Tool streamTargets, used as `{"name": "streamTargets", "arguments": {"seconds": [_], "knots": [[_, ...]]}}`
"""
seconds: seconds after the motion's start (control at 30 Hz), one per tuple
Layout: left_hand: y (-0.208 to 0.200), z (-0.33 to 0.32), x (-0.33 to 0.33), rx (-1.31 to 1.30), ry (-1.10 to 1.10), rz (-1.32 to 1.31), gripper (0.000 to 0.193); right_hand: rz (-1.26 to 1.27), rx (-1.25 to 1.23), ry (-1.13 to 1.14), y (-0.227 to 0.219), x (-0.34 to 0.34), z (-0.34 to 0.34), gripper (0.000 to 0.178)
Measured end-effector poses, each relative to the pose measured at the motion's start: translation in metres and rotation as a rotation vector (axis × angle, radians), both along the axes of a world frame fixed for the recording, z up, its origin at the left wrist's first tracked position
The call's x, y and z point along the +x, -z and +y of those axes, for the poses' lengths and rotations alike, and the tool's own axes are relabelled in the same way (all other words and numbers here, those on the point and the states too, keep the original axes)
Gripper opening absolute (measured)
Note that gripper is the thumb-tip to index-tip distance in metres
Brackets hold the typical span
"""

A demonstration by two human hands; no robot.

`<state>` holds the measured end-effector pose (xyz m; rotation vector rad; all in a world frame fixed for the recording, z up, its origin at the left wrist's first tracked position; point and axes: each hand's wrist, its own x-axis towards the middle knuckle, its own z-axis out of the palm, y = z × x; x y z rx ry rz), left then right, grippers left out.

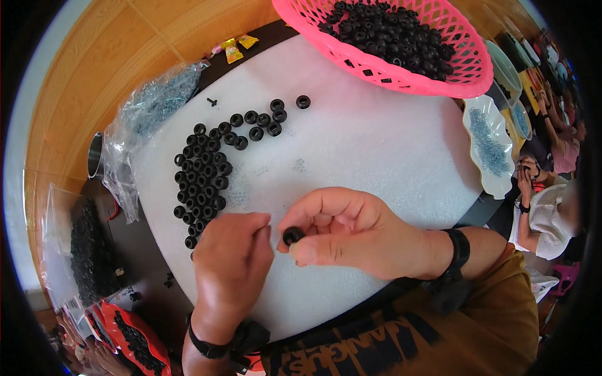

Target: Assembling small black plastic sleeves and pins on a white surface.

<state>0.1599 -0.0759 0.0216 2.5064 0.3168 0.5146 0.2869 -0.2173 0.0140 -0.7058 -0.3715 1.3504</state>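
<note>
My right hand point(357, 233) pinches a small black ring-shaped part point(293, 235) between thumb and fingertips, its round opening showing. Just left of it is my left hand point(231, 260), back upward and fingers curled in; whatever those fingers hold is hidden. The two hands are close together but apart, above a white padded sheet point(338, 301). Beyond my left hand lies a cluster of similar black ring parts point(199, 169), with a few more trailing off to the right. Faint patches of tiny clear bluish beads point(238, 191) are scattered beside the cluster.
A pink lattice basket point(401, 84) full of black parts stands at the back. To the right sits a white scalloped dish point(501, 182) of bluish beads. On the left are a plastic bag point(153, 103), a clear bin point(59, 238) and a red tray point(157, 351). Other people work at far right.
</note>
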Motion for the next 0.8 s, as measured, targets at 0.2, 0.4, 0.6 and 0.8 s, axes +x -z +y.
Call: {"name": "streamTargets", "arguments": {"seconds": [0.2, 0.4, 0.6, 0.8], "knots": [[-0.034, -0.007, -0.024, -0.916, -0.233, -0.129, 0.012, -0.339, 0.011, -0.044, 0.002, 0.003, -0.003, 0.03], [-0.032, -0.012, -0.023, -0.629, -0.051, -0.039, 0.018, -0.351, 0.064, -0.049, 0.003, -0.005, -0.001, 0.02], [-0.029, -0.009, -0.018, -0.297, 0.081, -0.107, 0.025, -0.243, 0.049, -0.088, 0.002, -0.003, -0.002, 0.02], [-0.025, -0.016, -0.017, -0.224, 0.023, -0.197, 0.031, 0.054, 0.028, -0.112, -0.002, -0.003, -0.003, 0.02]]}}
